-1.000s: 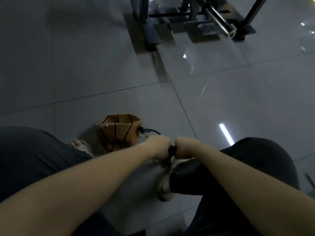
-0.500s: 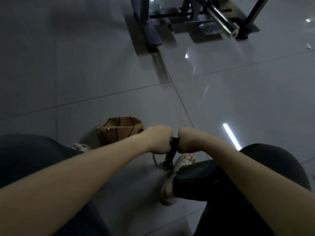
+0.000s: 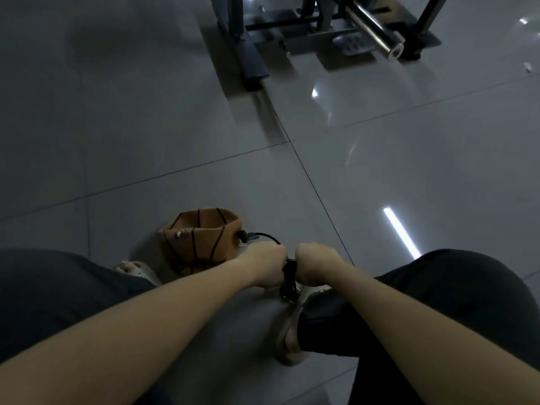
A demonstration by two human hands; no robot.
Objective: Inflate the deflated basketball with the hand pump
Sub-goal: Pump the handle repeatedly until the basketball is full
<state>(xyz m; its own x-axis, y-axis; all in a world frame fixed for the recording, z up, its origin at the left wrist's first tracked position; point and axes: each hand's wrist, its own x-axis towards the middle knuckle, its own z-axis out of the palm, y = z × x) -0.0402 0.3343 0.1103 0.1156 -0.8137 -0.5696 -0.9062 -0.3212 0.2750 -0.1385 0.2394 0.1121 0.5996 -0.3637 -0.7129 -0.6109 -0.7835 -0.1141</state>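
Head view, lower centre: we are gripping the pump handle (image 3: 290,268) with the left hand (image 3: 264,267) and the right hand (image 3: 317,266), fingers curled around it. The basketball (image 3: 201,241), collapsed, is lying on the floor (image 3: 146,147) just upper left of the hands, connected by the hose (image 3: 264,235). We are judging pumping to be under way; the next stroke is calling for a straight push.

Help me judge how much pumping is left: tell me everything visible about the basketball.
The basketball is orange-brown with black seams and a pale scuffed patch near its upper fold. It is badly deflated: the top has caved in, leaving a creased, bowl-like shape. It sits on the grey tiled floor, beside the left foot and just beyond the left hand. A black hose plugs into its right side. Whether the hand touches it cannot be told.
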